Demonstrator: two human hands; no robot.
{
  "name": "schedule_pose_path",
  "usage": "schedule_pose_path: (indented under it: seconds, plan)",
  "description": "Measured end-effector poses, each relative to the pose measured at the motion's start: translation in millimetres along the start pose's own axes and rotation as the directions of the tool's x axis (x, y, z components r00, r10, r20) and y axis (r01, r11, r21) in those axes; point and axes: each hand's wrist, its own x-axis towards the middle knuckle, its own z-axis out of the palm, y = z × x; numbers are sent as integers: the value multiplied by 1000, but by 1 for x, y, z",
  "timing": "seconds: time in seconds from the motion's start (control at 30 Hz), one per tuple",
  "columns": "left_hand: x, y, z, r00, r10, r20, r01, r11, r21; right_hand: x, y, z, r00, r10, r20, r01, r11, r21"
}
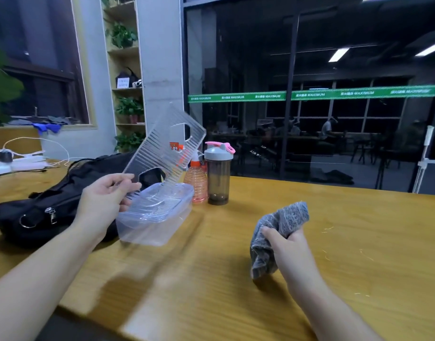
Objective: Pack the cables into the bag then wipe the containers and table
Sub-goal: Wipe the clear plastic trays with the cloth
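A: Which step is this, would you say?

B: Wiping the containers, by my reading. The left hand is pinching a clear ribbed lid by its lower corner and tilting it up above the clear box. The right hand is gripping a bunched grey cloth, well to the right of the box, just over the worktop.

A: How should the wipe be going?

B: I'd be bracing the lid more firmly, since a corner pinch is letting it flex. Then I'd be running the cloth along the ribs, not across them, and working round the two handle cut-outs.

A: How is the lid looking?

B: See-through and thin, with fine parallel ridges; whether it is dirty I cannot tell. The box is sitting with another ribbed lid resting on it.

A: And the bag?

B: The black bag is lying just left of the box, touching it. No cables are showing in it from here.
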Motion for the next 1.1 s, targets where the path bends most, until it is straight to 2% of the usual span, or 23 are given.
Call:
schedule_pose_path:
  seconds: [0.1,0.17,0.23,0.3,0.43,0.6,0.7,0.73,0.83,0.9,1.0,1.03,1.1]
  plan:
    - [-9,9,8,988,118,95,-120,992,21,3,-1,-1,991,135,8,-133,967,216]
    - [-16,18,14,973,155,173,-159,987,11,5,-5,-4,973,221,65,-228,882,413]
    - [-22,23,19,946,184,267,-194,981,11,5,-9,-9,965,238,111,-261,816,515]
    - [-25,25,24,926,193,324,-196,980,-24,4,-11,-12,959,246,138,-281,794,539]
    - [-27,25,29,919,146,366,-131,989,-64,-1,-14,-14,944,272,185,-328,820,470]
    - [-26,18,38,945,65,321,-38,995,-91,-4,-13,-7,937,308,165,-349,842,412]
    - [-28,18,54,968,-79,236,150,942,-301,-3,-12,-7,940,321,117,-339,829,446]
    - [-30,19,59,959,-138,246,225,902,-369,-2,-12,-7,945,315,92,-320,823,469]
    - [-42,22,73,882,-225,413,413,792,-450,2,-11,-11,961,278,-6,-237,828,508]
    - [-55,24,83,850,-241,469,446,804,-395,4,-8,-12,963,266,-44,-206,829,520]
    - [-78,29,100,861,-218,460,355,905,-235,4,-6,-12,964,255,-74,-177,824,539]
    - [-85,30,104,872,-170,459,270,949,-162,5,-6,-12,963,253,-92,-163,821,548]
    - [-94,30,109,850,-4,527,-41,996,75,6,-6,-14,960,247,-131,-133,815,563]
